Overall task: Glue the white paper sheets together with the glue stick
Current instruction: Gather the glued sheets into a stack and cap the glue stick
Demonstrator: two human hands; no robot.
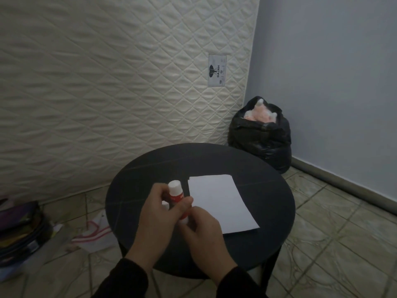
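A red and white glue stick (pixel 175 191) is held over the round black table (pixel 150 168), tilted with its white cap end pointing up and away. My left hand (pixel 159 214) grips its upper body. My right hand (pixel 200 230) pinches its lower end. White paper (pixel 221 202) lies flat on the table just right of both hands, looking like a single sheet; I cannot tell whether another lies beneath it. A small white piece (pixel 165 204) shows behind my left fingers.
A quilted mattress (pixel 107 82) leans upright behind the table. A black bin bag (pixel 262 134) with pink stuffing stands in the corner at the right. A pile of bags (pixel 19 235) and a white and red cloth (pixel 94 233) lie on the tiled floor at the left.
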